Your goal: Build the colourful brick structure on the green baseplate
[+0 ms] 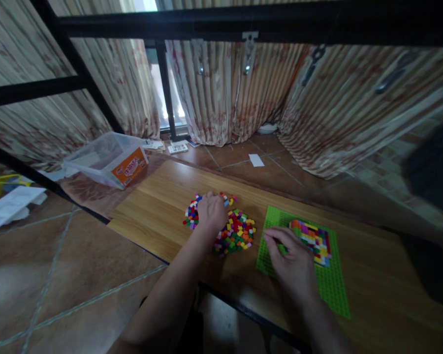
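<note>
The wooden table (155, 196) carries a green board (334, 290) nearer its far edge; the brick patch (312, 238) runs far-left to near-right. The right hand (293, 260) presses thumb to fingertip above the board's left edge, perhaps on a brick. The left hand (211, 211) covers loose bricks (239, 231), grip unclear.

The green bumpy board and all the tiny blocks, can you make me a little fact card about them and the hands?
table: brown wooden top
board: flat green studded plastic baseplate
on board: patch of joined, multicoloured plastic bricks
loose pieces: heaped small multicoloured plastic bricks, left of board
left hand: at the loose pieces, fingertips hidden
right hand: over board, thumb near finger; can't tell if holding anything
box: clear plastic, orange label, beyond table's left end
</note>
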Motion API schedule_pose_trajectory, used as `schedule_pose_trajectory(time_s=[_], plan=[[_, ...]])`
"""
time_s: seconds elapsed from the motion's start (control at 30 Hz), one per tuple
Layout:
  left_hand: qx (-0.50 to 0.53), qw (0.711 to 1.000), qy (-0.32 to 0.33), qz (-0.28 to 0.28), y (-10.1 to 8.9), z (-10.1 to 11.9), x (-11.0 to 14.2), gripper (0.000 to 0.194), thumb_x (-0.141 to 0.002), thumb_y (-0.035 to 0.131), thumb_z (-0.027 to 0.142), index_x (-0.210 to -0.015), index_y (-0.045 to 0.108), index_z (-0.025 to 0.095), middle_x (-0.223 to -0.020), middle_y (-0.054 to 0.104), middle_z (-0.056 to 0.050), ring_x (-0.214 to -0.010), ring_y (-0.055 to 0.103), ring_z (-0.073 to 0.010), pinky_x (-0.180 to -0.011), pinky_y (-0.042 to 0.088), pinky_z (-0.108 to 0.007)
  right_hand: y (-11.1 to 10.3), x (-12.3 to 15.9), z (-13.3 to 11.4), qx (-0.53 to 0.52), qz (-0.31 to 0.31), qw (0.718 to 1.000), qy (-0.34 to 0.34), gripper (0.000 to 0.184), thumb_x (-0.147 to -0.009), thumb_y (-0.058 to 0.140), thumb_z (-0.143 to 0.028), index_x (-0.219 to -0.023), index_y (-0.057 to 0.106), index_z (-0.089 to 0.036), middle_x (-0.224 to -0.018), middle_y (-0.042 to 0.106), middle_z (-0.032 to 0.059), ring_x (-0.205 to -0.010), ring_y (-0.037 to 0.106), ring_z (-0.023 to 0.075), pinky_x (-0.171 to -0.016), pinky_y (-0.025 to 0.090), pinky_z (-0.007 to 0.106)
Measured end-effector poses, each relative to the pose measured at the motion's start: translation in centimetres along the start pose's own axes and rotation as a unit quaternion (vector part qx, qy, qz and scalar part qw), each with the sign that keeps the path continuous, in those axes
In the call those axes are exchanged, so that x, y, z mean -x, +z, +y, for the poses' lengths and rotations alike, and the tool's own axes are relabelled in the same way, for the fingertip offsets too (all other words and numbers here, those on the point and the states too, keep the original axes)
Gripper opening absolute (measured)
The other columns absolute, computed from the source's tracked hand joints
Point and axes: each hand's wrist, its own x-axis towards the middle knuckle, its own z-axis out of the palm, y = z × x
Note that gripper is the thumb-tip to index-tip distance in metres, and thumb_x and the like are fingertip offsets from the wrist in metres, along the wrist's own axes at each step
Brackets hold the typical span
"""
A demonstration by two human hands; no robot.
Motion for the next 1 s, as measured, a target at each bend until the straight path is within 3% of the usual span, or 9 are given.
schedule_pose_trajectory(time_s=[0.17,0.23,0.33,0.47,0.67,0.77,0.87,1.0], plan=[[0.022,0.999,0.022,0.03,-1.2,-0.1,0.2,0.024,-0.088,0.048,0.017,-0.098,0.069,0.012,-0.103,0.068,-0.017,-0.102,0.062,-0.0291,-0.092,0.046,-0.038,-0.5,-0.1,-0.5,0.004,0.009,1.0,0.003,0.017,-0.094,0.053,-0.027,-0.089,0.07,-0.024,-0.09,0.072,0.0032,-0.084,0.069,0.0182,-0.078,0.055,0.033],[0.077,0.994,0.065,0.032,-1.6,0.3,0.7,0.02,-0.089,0.049,0.018,-0.097,0.067,0.015,-0.103,0.068,-0.014,-0.103,0.061,-0.027,-0.093,0.045,-0.037,-1.0,0.0,-0.6,0.007,0.019,1.0,0.003,0.017,-0.095,0.053,-0.026,-0.092,0.07,-0.025,-0.092,0.072,0.0033,-0.086,0.069,0.0181,-0.08,0.055,0.033],[0.211,0.966,0.138,-0.048,-1.7,1.7,2.0,0.018,-0.092,0.047,0.021,-0.093,0.064,0.016,-0.092,0.069,-0.008,-0.086,0.063,-0.0201,-0.08,0.047,-0.031,-1.8,0.1,-0.8,0.016,0.025,0.999,0.016,0.018,-0.095,0.054,-0.028,-0.104,0.07,-0.027,-0.097,0.073,0.0035,-0.09,0.069,0.0187,-0.082,0.055,0.034],[0.338,0.891,0.247,-0.177,-1.3,4.5,4.1,0.022,-0.095,0.045,0.026,-0.094,0.064,0.017,-0.084,0.067,-0.002,-0.079,0.061,-0.0152,-0.073,0.045,-0.025,-3.2,0.6,-0.4,0.029,-0.021,0.999,0.022,0.024,-0.095,0.054,-0.032,-0.113,0.069,-0.027,-0.103,0.072,0.0047,-0.095,0.068,0.0197,-0.084,0.055,0.035],[0.384,0.851,0.27,-0.233,-0.5,6.9,5.0,0.027,-0.095,0.047,0.032,-0.094,0.068,0.016,-0.076,0.062,0.0,-0.071,0.054,-0.0125,-0.066,0.042,-0.023,-6.2,1.9,1.5,0.046,-0.042,0.997,0.048,0.022,-0.095,0.056,-0.036,-0.109,0.071,-0.027,-0.103,0.073,0.0051,-0.095,0.069,0.0212,-0.083,0.054,0.035],[0.393,0.837,0.277,-0.262,-0.2,7.6,5.0,0.029,-0.095,0.047,0.032,-0.094,0.07,0.015,-0.077,0.063,0.0,-0.071,0.055,-0.0126,-0.066,0.042,-0.023,-7.7,2.5,2.0,0.046,-0.085,0.993,0.066,0.018,-0.095,0.057,-0.036,-0.099,0.072,-0.026,-0.097,0.073,0.0027,-0.089,0.069,0.0191,-0.078,0.053,0.032],[0.399,0.829,0.275,-0.279,0.4,8.1,5.0,0.028,-0.093,0.05,0.032,-0.094,0.072,0.015,-0.08,0.067,-0.002,-0.074,0.058,-0.0134,-0.069,0.044,-0.023,-8.7,3.0,2.3,0.044,-0.132,0.987,0.084,0.014,-0.093,0.059,-0.033,-0.092,0.071,-0.027,-0.089,0.072,0.0,-0.082,0.068,0.0178,-0.075,0.051,0.031],[0.404,0.831,0.248,-0.29,1.3,8.5,4.8,0.021,-0.088,0.059,0.031,-0.094,0.072,0.015,-0.082,0.071,-0.003,-0.075,0.062,-0.0143,-0.07,0.046,-0.024,-9.0,3.4,3.1,0.04,-0.148,0.984,0.094,0.013,-0.093,0.059,-0.031,-0.089,0.071,-0.027,-0.087,0.072,-0.0004,-0.08,0.067,0.0181,-0.074,0.05,0.032]])
